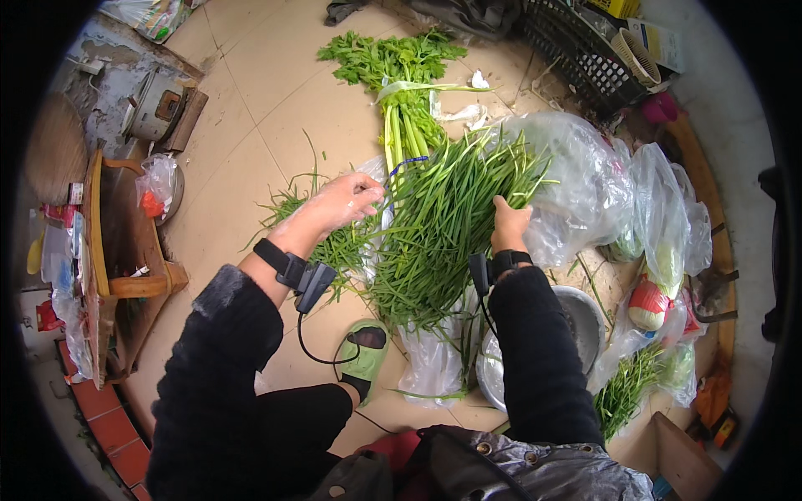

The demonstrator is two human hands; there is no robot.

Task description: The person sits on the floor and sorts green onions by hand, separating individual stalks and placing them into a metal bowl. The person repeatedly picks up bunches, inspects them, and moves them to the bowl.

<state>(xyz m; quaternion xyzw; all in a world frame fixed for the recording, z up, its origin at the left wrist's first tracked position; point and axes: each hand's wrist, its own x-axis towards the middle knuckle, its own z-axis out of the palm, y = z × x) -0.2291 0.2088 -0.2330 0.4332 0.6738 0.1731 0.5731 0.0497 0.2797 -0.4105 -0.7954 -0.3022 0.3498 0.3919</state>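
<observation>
My right hand (510, 222) grips a large bunch of garlic chives (451, 219) near its pale stem ends, with the leaves spreading down and left. My left hand (351, 197), wet-looking and with curled fingers, is raised just left of the bunch; whether it pinches a thin blade cannot be made out. Loose green blades (338, 250) lie on the floor beneath my left wrist. Beyond the bunch lies celery (401, 119) with leafy tops, bound by a blue tie. Under and below the chives is a clear plastic bag (432, 363).
A metal basin (579, 319) stands partly under my right forearm. Clear plastic bags (570, 181), some holding vegetables, lie to the right. A black plastic crate (579, 56) is at the upper right, a wooden stool-like frame (131, 285) at the left. My green slipper (365, 357) rests on the tiles.
</observation>
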